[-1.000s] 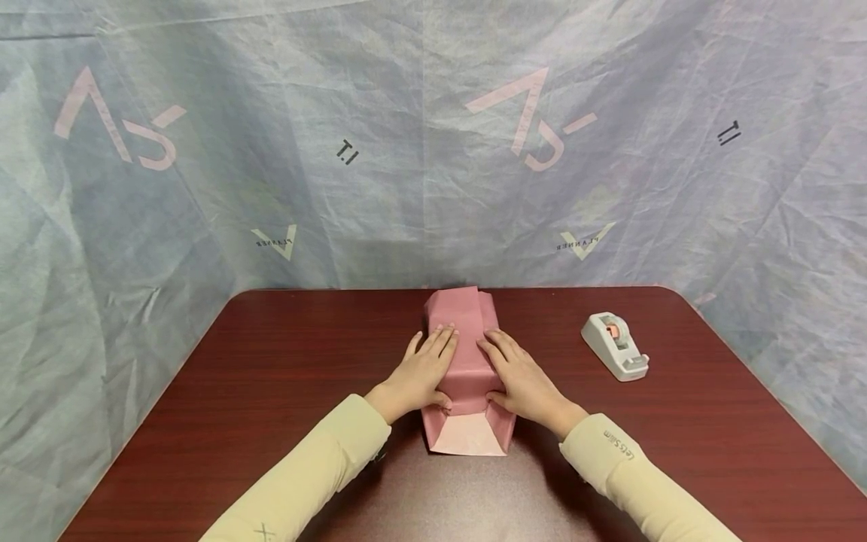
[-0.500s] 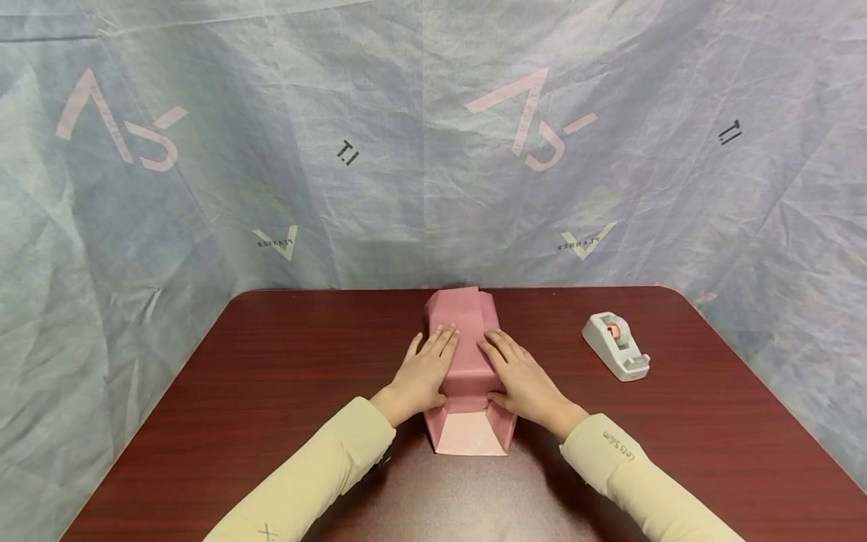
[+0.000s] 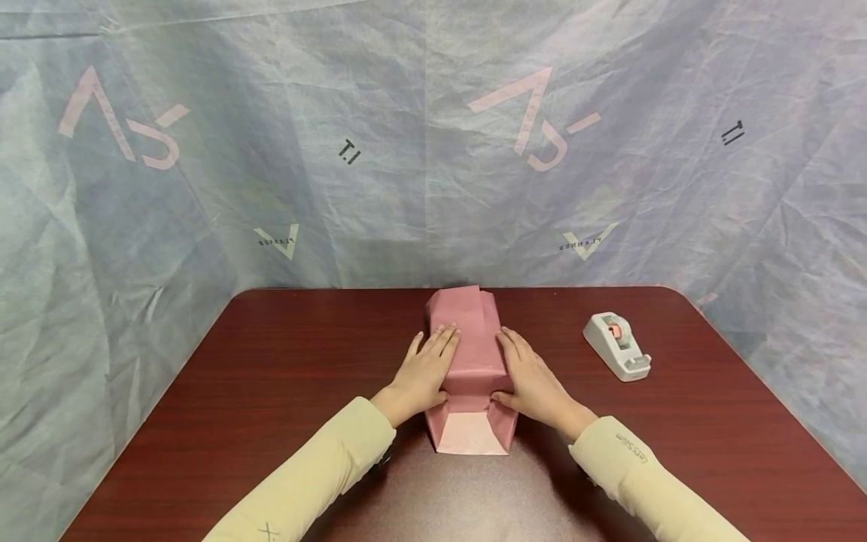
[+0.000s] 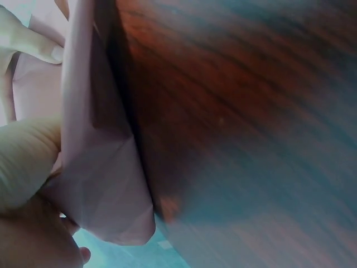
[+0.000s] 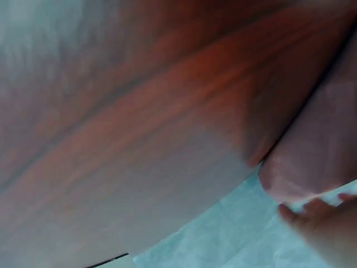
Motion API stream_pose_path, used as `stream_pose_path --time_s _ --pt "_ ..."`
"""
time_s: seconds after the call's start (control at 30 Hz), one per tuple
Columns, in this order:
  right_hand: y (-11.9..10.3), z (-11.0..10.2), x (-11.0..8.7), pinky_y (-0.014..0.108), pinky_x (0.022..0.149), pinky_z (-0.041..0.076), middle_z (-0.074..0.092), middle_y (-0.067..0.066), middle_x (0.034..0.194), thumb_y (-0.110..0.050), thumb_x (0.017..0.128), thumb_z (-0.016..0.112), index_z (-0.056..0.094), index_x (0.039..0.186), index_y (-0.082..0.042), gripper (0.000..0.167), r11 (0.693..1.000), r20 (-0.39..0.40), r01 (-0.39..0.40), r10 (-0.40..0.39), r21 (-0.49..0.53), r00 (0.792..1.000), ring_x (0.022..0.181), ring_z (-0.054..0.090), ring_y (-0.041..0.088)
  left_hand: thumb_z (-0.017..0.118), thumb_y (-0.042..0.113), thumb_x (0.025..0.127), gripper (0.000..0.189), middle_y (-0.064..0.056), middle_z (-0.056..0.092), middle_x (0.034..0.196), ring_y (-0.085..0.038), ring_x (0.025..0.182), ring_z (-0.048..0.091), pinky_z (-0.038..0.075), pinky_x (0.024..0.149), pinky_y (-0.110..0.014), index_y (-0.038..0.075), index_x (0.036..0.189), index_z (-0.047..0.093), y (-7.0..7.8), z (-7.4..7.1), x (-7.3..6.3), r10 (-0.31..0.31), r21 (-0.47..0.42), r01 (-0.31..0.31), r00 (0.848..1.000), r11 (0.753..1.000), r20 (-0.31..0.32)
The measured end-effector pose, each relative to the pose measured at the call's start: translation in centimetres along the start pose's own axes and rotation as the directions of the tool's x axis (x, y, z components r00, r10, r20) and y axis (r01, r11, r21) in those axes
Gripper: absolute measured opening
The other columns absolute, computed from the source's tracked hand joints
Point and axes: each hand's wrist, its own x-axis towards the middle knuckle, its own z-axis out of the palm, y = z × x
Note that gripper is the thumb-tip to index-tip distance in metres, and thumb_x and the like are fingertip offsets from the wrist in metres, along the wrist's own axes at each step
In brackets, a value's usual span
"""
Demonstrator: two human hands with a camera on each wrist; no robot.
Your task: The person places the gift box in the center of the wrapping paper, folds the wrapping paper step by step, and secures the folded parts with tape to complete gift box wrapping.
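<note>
A box-shaped package in pink paper point(image 3: 472, 350) lies lengthwise on the table in the head view. At its near end the paper's sides are folded inward, and a paler tapered flap point(image 3: 472, 435) spreads toward the person. My left hand point(image 3: 418, 378) rests with straight fingers on the package's top left, its thumb at the near end. Along the right edge lie the extended fingers of my right hand point(image 3: 535, 382), with the thumb at the right-hand fold. The left wrist view shows the creased paper side point(image 4: 111, 178) up close; the right wrist view catches the package's corner point(image 5: 312, 156).
A white tape dispenser point(image 3: 616, 346) stands on the dark red wooden table point(image 3: 305, 339), to the right of the package. Behind the table hangs a grey-blue printed cloth point(image 3: 379, 188), close to the package's far end.
My right hand has shifted right, its fingers sliding from the package's top to its right edge. Earlier, the left thumb moved slightly and the near flap shifted a little right.
</note>
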Motion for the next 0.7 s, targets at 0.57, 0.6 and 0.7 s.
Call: stream_pose_path --time_s 0.57,0.6,0.7 --pt "-2.0 0.0 -1.1 0.037 0.057 0.046 0.053 0.008 0.068 -0.024 0.07 0.077 0.064 0.055 -0.004 0.028 0.97 -0.044 -0.198 0.193 -0.144 0.98 0.069 0.043 0.027 0.08 0.028 0.066 0.104 -0.01 0.016 0.153 -0.025 0.141 0.017 0.015 0.11 -0.052 0.004 0.146 0.018 -0.1 -0.2 0.0 0.001 -0.009 -0.001 1.0 1.0 0.007" --pt "-2.0 0.0 -1.1 0.038 0.057 0.047 0.053 0.008 0.069 -0.027 0.07 0.077 0.064 0.055 -0.005 0.03 0.966 -0.031 -0.21 0.208 -0.152 0.978 0.069 0.044 0.027 0.08 0.028 0.066 0.104 -0.01 0.016 0.153 -0.025 0.141 0.017 0.015 0.11 -0.052 0.004 0.145 0.018 -0.1 -0.1 0.0 0.0 -0.008 0.0 1.0 1.0 0.008" --pt "-2.2 -0.4 -1.3 0.037 0.052 0.044 0.051 0.007 0.066 -0.034 0.07 0.076 0.058 0.052 -0.008 0.036 0.959 0.034 -0.248 0.254 -0.138 0.967 0.07 0.042 0.026 0.08 0.027 0.066 0.104 -0.01 0.016 0.153 -0.025 0.141 0.016 0.014 0.11 -0.051 0.004 0.146 0.018 0.0 0.0 0.0 0.0 -0.009 0.0 1.0 1.0 0.009"
